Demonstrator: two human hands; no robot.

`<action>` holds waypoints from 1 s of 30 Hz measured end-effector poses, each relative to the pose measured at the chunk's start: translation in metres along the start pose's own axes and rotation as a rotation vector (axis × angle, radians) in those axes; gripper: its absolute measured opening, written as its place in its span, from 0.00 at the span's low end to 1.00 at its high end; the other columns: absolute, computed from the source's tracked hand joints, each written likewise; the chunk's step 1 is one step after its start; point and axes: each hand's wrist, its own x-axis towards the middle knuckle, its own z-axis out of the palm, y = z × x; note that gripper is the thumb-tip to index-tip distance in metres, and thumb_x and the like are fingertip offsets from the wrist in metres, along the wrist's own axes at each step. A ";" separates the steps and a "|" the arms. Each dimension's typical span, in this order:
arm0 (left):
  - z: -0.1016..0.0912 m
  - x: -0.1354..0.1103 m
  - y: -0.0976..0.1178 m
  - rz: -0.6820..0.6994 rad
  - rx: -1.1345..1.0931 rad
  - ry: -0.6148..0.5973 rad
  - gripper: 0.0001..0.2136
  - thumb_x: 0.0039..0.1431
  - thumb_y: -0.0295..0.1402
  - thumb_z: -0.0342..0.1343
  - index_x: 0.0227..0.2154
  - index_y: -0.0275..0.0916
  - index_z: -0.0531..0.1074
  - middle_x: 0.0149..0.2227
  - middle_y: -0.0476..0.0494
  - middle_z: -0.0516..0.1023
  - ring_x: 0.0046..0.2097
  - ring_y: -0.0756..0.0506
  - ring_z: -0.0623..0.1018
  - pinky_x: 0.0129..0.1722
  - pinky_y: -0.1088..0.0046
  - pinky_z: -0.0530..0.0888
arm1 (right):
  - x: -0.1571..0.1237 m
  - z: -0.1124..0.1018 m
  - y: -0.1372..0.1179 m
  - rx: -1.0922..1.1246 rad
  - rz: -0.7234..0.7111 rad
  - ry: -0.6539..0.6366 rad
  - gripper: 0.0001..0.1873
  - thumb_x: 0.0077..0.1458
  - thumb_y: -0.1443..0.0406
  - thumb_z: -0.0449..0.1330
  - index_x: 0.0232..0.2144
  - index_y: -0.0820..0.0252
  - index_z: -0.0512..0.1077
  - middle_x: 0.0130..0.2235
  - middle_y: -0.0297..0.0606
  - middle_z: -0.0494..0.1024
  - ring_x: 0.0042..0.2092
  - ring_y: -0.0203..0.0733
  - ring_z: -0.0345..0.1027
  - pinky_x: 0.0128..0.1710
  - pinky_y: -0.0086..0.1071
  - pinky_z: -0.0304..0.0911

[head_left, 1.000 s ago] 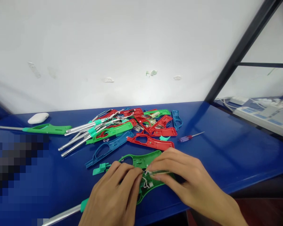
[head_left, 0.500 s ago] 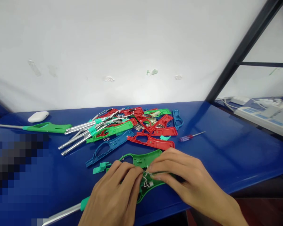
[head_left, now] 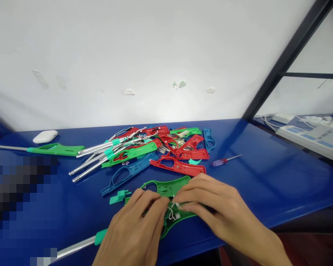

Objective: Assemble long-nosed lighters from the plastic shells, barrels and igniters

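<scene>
An opened green gas lighter shell (head_left: 180, 219) lies in front of me, with white wires (head_left: 171, 213) and small pale parts inside. My left hand (head_left: 137, 225) is bent over its left portion, fingers closed on the lighter and hiding much of it. Thumb and fingers of my right hand (head_left: 215, 203) pinch a small pale part inside the shell; its shape is mostly covered. From under my left hand a metal lighter tube (head_left: 77, 246) sticks out to the lower left. Just behind lies the other green shell half (head_left: 173, 186), and a teal trigger piece (head_left: 119, 197) rests to its left.
Behind my hands is a pile of red (head_left: 180, 167), blue (head_left: 129, 173) and green shell halves with metal tubes (head_left: 91, 168). A screwdriver (head_left: 219, 162) lies right. A whole green lighter (head_left: 55, 149) and white case (head_left: 45, 136) are left; a power strip (head_left: 308, 138) is far right.
Both hands stay nearly in place over the lighter. The fingertips of my right hand have shifted very slightly at the small part; the other items stay put.
</scene>
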 end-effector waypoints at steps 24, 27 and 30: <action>0.001 0.001 0.000 0.045 0.045 0.038 0.16 0.73 0.20 0.46 0.45 0.39 0.78 0.39 0.47 0.83 0.39 0.45 0.80 0.45 0.67 0.79 | 0.000 -0.001 0.001 -0.078 -0.090 0.011 0.11 0.77 0.68 0.58 0.48 0.57 0.81 0.45 0.37 0.89 0.44 0.39 0.83 0.48 0.34 0.75; 0.004 0.001 0.000 0.053 0.066 0.046 0.16 0.73 0.20 0.46 0.46 0.39 0.79 0.39 0.47 0.83 0.39 0.45 0.81 0.47 0.66 0.79 | 0.001 -0.002 0.001 -0.098 -0.097 0.020 0.10 0.77 0.67 0.58 0.47 0.56 0.81 0.45 0.33 0.90 0.42 0.38 0.83 0.48 0.33 0.73; 0.005 0.000 0.000 0.056 0.077 0.044 0.16 0.74 0.20 0.45 0.45 0.39 0.79 0.40 0.47 0.84 0.40 0.45 0.81 0.47 0.67 0.80 | 0.001 -0.002 0.002 -0.119 -0.096 0.024 0.09 0.76 0.66 0.60 0.47 0.55 0.81 0.46 0.29 0.90 0.42 0.37 0.82 0.49 0.32 0.71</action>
